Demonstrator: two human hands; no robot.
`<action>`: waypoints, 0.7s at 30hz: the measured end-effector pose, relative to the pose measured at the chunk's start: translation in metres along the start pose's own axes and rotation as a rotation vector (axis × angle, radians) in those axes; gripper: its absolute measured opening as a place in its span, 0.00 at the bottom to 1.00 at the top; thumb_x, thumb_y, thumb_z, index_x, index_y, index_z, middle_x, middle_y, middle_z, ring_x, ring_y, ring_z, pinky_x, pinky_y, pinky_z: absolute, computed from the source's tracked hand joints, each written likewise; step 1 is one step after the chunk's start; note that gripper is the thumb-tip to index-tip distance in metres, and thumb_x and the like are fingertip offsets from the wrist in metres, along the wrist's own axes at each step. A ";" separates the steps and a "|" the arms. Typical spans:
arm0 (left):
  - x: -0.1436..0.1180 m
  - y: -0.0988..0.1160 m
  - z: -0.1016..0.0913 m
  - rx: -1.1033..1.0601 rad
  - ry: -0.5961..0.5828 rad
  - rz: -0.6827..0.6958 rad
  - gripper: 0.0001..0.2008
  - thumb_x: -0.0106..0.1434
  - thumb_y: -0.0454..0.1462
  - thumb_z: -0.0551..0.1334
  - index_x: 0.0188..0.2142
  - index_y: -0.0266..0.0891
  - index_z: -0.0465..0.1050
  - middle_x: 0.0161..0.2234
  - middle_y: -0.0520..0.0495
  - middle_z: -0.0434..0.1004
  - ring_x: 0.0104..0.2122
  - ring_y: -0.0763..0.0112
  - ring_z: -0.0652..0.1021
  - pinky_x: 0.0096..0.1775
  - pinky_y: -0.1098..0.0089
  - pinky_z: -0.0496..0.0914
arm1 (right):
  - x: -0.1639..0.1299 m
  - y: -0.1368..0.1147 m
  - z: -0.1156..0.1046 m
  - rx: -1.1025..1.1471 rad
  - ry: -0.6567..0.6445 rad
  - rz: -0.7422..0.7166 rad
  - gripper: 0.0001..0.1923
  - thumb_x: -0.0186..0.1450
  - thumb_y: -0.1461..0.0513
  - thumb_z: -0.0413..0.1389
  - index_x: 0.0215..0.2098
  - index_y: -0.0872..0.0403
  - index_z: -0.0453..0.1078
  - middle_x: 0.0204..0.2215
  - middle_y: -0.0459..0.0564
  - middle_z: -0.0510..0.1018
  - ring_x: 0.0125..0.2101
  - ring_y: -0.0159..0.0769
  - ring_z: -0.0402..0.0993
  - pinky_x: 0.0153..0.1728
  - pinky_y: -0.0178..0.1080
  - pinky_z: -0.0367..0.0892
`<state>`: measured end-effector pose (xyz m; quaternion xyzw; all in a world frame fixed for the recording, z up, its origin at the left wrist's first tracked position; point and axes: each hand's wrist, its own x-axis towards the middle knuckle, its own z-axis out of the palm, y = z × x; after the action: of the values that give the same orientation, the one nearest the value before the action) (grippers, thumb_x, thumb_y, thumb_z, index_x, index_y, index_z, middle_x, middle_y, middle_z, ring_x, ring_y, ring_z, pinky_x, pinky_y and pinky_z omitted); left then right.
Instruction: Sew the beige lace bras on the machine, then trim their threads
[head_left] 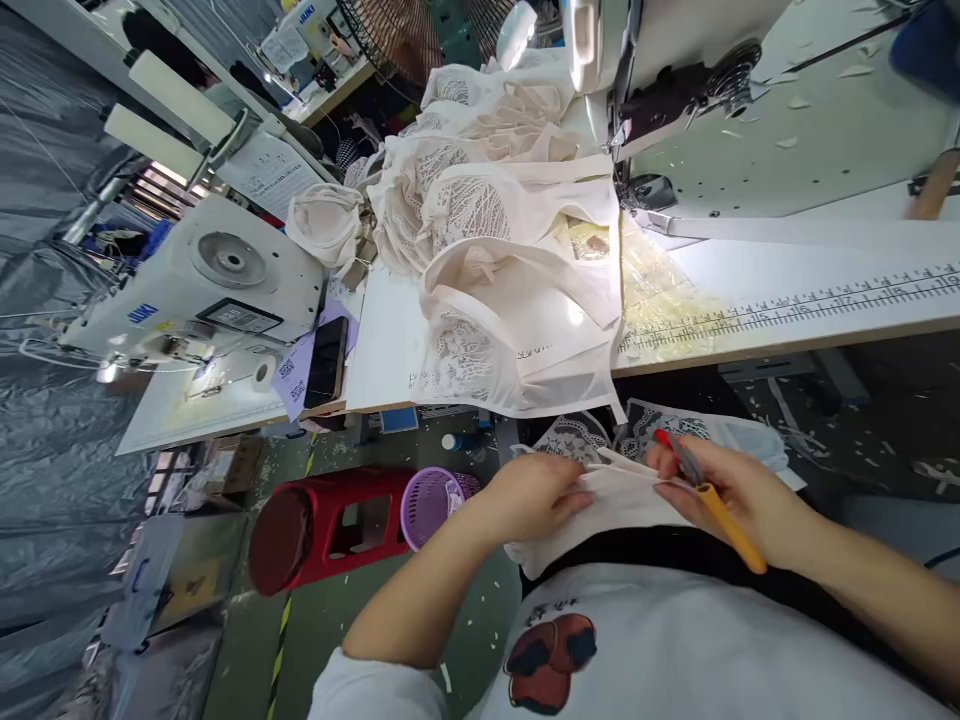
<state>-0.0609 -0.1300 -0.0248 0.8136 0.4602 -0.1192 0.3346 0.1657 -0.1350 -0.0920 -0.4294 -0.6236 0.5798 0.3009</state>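
Observation:
My left hand (538, 497) is closed on the edge of a cream lace bra (626, 500) lying over my lap. My right hand (739, 490) holds a seam ripper (720, 515) with an orange handle, a metal blade and a red tip; its fingertips also pinch the bra's edge, to the right of my left hand. Between the two hands a thin strip of the fabric is drawn out. Just above my lap, another cream bra (517, 330) hangs slightly over the table's front edge, part of a heap of cream lace bras (480, 150).
A sewing machine (682, 100) stands over the table at the right, and a second one (217, 260) at the left. A phone (326, 362) lies near the left table edge. Below are a red stool (330, 525) and a purple basket (426, 508). A ruler scale (810, 300) runs along the tabletop.

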 end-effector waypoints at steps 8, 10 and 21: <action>0.037 0.011 0.009 -0.357 0.308 0.263 0.13 0.65 0.38 0.50 0.25 0.37 0.65 0.26 0.48 0.64 0.29 0.70 0.68 0.33 0.71 0.63 | -0.002 -0.001 -0.028 -0.074 -0.015 -0.061 0.08 0.62 0.55 0.54 0.32 0.50 0.63 0.28 0.48 0.69 0.29 0.36 0.67 0.28 0.37 0.68; 0.045 0.011 0.011 -0.553 0.314 0.291 0.14 0.64 0.38 0.51 0.25 0.37 0.67 0.25 0.50 0.62 0.28 0.72 0.67 0.32 0.72 0.63 | -0.005 -0.002 -0.030 -0.087 -0.018 -0.069 0.06 0.62 0.56 0.53 0.32 0.50 0.63 0.28 0.48 0.69 0.29 0.36 0.67 0.29 0.37 0.68; 0.047 0.016 0.025 -1.211 0.321 -0.062 0.23 0.45 0.53 0.67 0.23 0.35 0.65 0.24 0.53 0.63 0.23 0.78 0.63 0.26 0.73 0.58 | -0.002 0.000 -0.033 -0.162 -0.064 -0.070 0.09 0.61 0.55 0.52 0.26 0.50 0.62 0.29 0.50 0.72 0.28 0.37 0.68 0.25 0.37 0.67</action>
<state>-0.0189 -0.1208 -0.0598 0.4737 0.5139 0.2766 0.6595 0.1956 -0.1217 -0.0865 -0.4116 -0.6924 0.5301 0.2650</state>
